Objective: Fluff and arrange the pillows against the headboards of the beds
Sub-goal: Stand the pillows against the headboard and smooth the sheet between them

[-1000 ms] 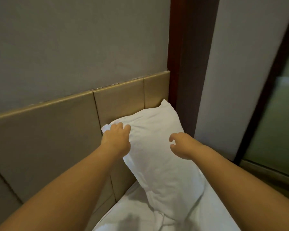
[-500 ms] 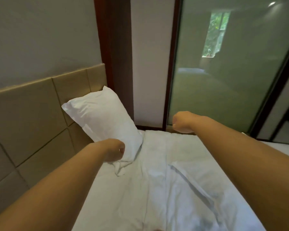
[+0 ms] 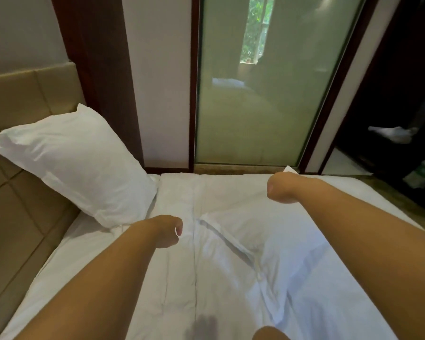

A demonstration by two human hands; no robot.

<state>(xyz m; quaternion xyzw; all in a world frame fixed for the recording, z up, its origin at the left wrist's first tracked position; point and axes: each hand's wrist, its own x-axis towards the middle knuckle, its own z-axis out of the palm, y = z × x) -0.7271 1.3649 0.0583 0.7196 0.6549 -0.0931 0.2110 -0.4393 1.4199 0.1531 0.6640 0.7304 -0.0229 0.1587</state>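
White pillow point(image 3: 79, 165) against tan headboard point(image 3: 22, 94)

Grey wall point(image 3: 17, 28), dark wood post point(image 3: 93, 69) — frosted glass panel point(image 3: 263, 106).
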